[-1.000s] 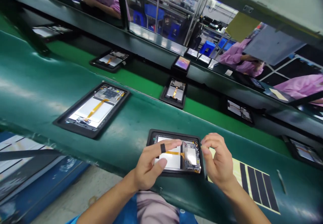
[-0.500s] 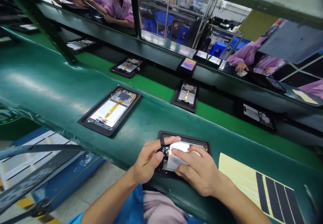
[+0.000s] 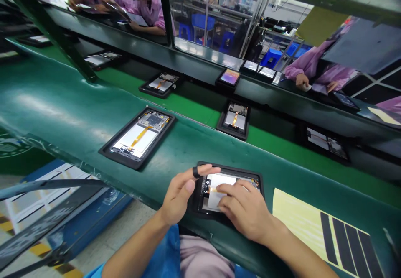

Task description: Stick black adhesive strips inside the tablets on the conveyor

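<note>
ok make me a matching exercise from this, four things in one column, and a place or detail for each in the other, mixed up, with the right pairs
1. right hand
2. left hand
3. yellow sheet
4. colourful screen

A. beyond the green belt
B. has black strips on it
C. over the open tablet
D. wears a black band

Pairs: 1-C, 2-D, 3-B, 4-A
</note>
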`<action>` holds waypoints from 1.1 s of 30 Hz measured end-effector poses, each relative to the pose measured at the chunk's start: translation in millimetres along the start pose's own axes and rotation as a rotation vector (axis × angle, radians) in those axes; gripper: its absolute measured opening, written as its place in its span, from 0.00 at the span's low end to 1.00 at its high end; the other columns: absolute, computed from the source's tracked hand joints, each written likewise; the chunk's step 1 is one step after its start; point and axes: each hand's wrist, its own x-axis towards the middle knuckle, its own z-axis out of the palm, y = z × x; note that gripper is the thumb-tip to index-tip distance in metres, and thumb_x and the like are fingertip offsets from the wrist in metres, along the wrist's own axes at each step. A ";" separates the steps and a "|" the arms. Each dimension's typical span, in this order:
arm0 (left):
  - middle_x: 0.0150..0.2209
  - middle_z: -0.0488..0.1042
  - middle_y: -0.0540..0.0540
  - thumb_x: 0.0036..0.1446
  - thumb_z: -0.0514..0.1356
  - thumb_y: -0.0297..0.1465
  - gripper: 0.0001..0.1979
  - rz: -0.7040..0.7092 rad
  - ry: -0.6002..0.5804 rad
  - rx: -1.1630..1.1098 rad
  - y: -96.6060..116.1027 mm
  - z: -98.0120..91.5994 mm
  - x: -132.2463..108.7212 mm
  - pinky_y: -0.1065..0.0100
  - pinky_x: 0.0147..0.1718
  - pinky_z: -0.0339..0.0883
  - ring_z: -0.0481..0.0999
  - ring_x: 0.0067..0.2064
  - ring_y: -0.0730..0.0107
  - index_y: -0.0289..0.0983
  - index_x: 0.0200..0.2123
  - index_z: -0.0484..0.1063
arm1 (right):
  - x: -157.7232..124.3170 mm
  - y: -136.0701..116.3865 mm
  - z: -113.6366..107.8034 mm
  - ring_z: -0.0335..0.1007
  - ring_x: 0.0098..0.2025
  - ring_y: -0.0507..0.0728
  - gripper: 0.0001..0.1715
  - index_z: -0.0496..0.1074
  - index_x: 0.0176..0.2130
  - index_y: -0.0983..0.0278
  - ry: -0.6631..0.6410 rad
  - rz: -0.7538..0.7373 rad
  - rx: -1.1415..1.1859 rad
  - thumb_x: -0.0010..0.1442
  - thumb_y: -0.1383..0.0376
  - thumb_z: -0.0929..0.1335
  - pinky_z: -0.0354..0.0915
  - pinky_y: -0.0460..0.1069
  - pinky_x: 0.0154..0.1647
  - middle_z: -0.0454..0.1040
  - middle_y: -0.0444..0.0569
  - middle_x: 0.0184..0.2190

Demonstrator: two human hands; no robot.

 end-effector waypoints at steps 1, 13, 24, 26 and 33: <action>0.56 0.79 0.35 0.72 0.52 0.46 0.25 -0.020 0.037 -0.019 -1.2 -1.3 -1.1 0.50 0.57 0.73 0.80 0.56 0.50 0.37 0.62 0.73 | -1.2 2.1 1.3 0.76 0.38 0.55 0.11 0.70 0.39 0.60 0.005 0.065 0.029 0.73 0.69 0.61 0.67 0.51 0.42 0.81 0.51 0.44; 0.54 0.81 0.38 0.67 0.58 0.27 0.18 0.178 0.016 0.966 -21.5 -38.9 -38.0 0.58 0.60 0.73 0.80 0.57 0.59 0.35 0.59 0.74 | -28.0 0.9 56.0 0.72 0.46 0.58 0.07 0.69 0.40 0.60 -0.272 0.469 0.246 0.72 0.67 0.63 0.65 0.53 0.48 0.74 0.51 0.49; 0.62 0.73 0.32 0.67 0.58 0.27 0.21 0.268 -0.218 1.150 -42.7 -40.5 -57.1 0.44 0.68 0.63 0.65 0.70 0.47 0.32 0.62 0.71 | -27.5 -4.3 83.4 0.70 0.50 0.61 0.08 0.72 0.40 0.61 -0.155 0.650 0.071 0.72 0.65 0.64 0.60 0.56 0.47 0.73 0.52 0.47; 0.64 0.72 0.32 0.66 0.58 0.27 0.21 0.254 -0.243 1.120 -42.6 -40.3 -56.2 0.44 0.68 0.62 0.63 0.71 0.46 0.33 0.62 0.71 | -27.9 -4.8 84.4 0.70 0.49 0.61 0.08 0.73 0.40 0.61 -0.148 0.666 0.061 0.71 0.64 0.64 0.60 0.56 0.47 0.73 0.52 0.46; 0.64 0.71 0.33 0.66 0.60 0.28 0.21 0.252 -0.301 1.063 -42.5 -37.2 -51.3 0.45 0.68 0.62 0.63 0.70 0.46 0.33 0.61 0.71 | -26.6 -5.7 85.3 0.69 0.49 0.60 0.07 0.72 0.40 0.61 -0.159 0.691 0.036 0.71 0.65 0.65 0.58 0.56 0.47 0.73 0.52 0.45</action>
